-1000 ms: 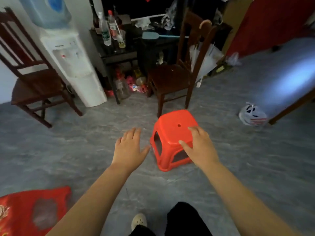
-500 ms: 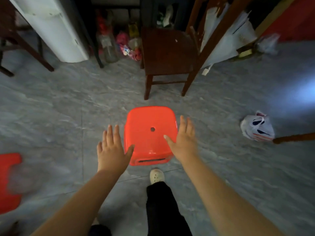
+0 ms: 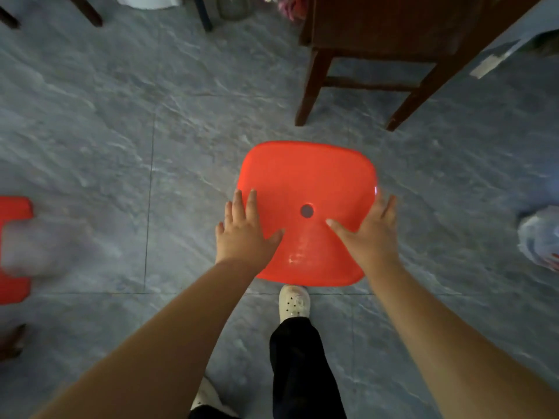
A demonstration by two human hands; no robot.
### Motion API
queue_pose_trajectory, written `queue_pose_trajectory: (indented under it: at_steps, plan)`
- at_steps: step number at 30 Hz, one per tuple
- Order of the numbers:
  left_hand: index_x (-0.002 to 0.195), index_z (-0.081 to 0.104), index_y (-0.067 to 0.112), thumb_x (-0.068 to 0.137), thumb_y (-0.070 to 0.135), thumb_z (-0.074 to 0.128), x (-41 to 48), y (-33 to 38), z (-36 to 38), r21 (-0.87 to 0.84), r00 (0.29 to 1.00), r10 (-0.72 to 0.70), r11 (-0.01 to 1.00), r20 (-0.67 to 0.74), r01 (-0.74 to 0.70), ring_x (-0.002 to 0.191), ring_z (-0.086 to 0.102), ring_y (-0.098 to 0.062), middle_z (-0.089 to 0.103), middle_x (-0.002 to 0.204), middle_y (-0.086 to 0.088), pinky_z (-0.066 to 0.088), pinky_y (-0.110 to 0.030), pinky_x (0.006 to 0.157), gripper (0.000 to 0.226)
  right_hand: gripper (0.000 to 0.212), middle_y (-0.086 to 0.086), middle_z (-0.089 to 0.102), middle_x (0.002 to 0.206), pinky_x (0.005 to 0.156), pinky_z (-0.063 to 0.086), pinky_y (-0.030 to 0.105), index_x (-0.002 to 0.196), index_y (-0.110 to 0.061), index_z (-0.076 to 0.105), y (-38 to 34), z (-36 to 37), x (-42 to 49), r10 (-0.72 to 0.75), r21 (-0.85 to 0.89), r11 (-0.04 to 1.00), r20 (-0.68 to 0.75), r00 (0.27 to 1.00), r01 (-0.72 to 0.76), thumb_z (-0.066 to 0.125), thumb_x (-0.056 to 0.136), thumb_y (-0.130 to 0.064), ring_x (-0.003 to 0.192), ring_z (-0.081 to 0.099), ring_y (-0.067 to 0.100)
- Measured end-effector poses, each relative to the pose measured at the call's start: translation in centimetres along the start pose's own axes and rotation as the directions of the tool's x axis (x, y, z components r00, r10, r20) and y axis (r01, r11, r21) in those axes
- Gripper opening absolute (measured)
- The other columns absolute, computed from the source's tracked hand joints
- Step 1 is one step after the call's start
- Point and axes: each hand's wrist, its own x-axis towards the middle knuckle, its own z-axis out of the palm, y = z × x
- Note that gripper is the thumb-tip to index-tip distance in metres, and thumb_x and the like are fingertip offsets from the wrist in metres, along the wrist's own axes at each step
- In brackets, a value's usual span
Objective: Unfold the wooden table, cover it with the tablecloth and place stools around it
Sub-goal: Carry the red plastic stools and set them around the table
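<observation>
A red plastic stool (image 3: pixel 305 173) with a round hole in its seat stands on the grey tiled floor, seen from straight above. My left hand (image 3: pixel 245 234) lies on its left edge with the thumb on the seat. My right hand (image 3: pixel 369 234) holds the right edge, thumb on top and fingers down the side. Whether the stool's legs are off the floor is hidden. A red tablecloth corner (image 3: pixel 15 207) shows blurred at the left edge of the frame.
A dark wooden chair (image 3: pixel 314 86) stands just beyond the stool at the upper right. A white plastic bag (image 3: pixel 538 243) lies on the floor at the right. My white shoe (image 3: pixel 295 303) is right below the stool's near edge.
I have bent closer over the stool, which now fills more of the view. Both hands moved inward from beside it onto its edges, thumbs now on the seat.
</observation>
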Motion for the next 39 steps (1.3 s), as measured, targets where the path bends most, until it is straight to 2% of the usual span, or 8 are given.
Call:
queue_pose_trajectory:
  at_steps: [5,9,13,17,24,29,34,39]
  plan:
    - [0.15,-0.008,0.03,0.071,0.05,0.074,1.4,-1.5,3.0,-0.251,0.988,-0.134,0.956,0.078,0.149,0.146,0.009,-0.026,-0.005,0.159,-0.007,0.027,-0.048,0.111,0.116,0.124,0.021,-0.002,0.156,0.113,0.025,0.049,0.151,-0.024,-0.006,0.8,3.1,1.6,0.002,0.023,1.0,0.036,0.999,-0.003,0.077,0.064,-0.057,0.143,0.012,0.037]
    - [0.148,-0.012,0.035,0.062,0.038,0.084,2.8,-2.0,3.6,-0.42,0.982,-0.153,0.888,0.108,0.185,0.141,0.023,-0.03,0.009,0.155,-0.011,0.031,-0.046,0.11,0.129,0.125,0.021,0.007,0.155,0.112,0.025,0.046,0.151,-0.029,-0.002,1.1,3.5,2.1,0.014,0.038,0.999,0.01,1.0,-0.015,0.08,0.06,-0.055,0.14,0.019,0.036]
    - [0.149,-0.008,0.032,0.062,0.035,0.085,2.9,-2.5,3.8,-0.49,0.983,-0.168,0.853,0.073,0.182,0.137,0.03,-0.031,0.02,0.149,-0.013,0.031,-0.043,0.11,0.127,0.125,0.018,0.015,0.154,0.11,0.028,0.044,0.152,-0.028,0.002,0.1,3.4,1.9,0.007,0.019,1.0,0.01,1.0,-0.007,0.082,0.059,-0.053,0.139,0.026,0.034]
    - [0.15,0.004,0.028,0.064,0.038,0.084,0.4,-5.3,2.7,-0.646,0.949,-0.313,0.721,0.021,0.252,0.134,0.035,-0.026,0.028,0.149,-0.011,0.029,-0.035,0.107,0.118,0.119,0.018,0.019,0.153,0.109,0.03,0.043,0.152,-0.027,0.007,-3.0,4.0,-0.3,-0.101,-0.024,0.995,0.016,0.995,0.101,0.08,0.061,-0.053,0.138,0.026,0.033]
    - [0.149,0.015,0.028,0.064,0.044,0.083,-12.2,-13.5,2.5,-0.817,0.822,-0.567,0.5,-0.057,0.288,0.129,0.043,-0.024,0.037,0.144,-0.008,0.038,-0.041,0.106,0.111,0.093,0.017,0.022,0.152,0.114,0.025,0.045,0.149,-0.034,0.018,-9.5,6.8,-9.0,-0.39,0.031,0.921,0.117,0.913,0.389,0.07,0.074,-0.053,0.14,0.024,0.032]
    - [0.15,0.013,0.026,0.066,0.041,0.082,-22.6,-19.1,4.4,-0.863,0.704,-0.707,0.392,-0.063,0.317,0.13,0.041,-0.027,0.036,0.144,-0.011,0.037,-0.044,0.106,0.109,0.086,0.016,0.025,0.151,0.112,0.029,0.045,0.149,-0.033,0.019,-11.9,10.1,-18.7,-0.55,0.001,0.823,0.246,0.798,0.567,0.064,0.078,-0.054,0.139,0.026,0.033]
    - [0.147,0.019,0.028,0.058,0.055,0.076,-33.8,-26.7,6.7,-0.901,0.588,-0.807,0.297,-0.06,0.317,0.126,0.046,-0.025,0.043,0.14,-0.008,0.041,-0.047,0.102,0.109,0.086,0.018,0.025,0.151,0.112,0.029,0.045,0.149,-0.029,0.021,-12.3,14.9,-30.9,-0.637,-0.015,0.731,0.344,0.69,0.682,0.063,0.079,-0.055,0.137,0.028,0.035]
    - [0.149,0.016,0.026,0.067,0.045,0.079,-45.2,-33.6,10.2,-0.917,0.445,-0.895,0.193,-0.018,0.35,0.128,0.045,-0.025,0.041,0.142,-0.009,0.039,-0.043,0.104,0.105,0.085,0.016,0.025,0.152,0.112,0.031,0.044,0.149,-0.029,0.022,-11.1,20.6,-42.7,-0.666,0.01,0.664,0.462,0.586,0.748,0.063,0.079,-0.055,0.137,0.03,0.035]
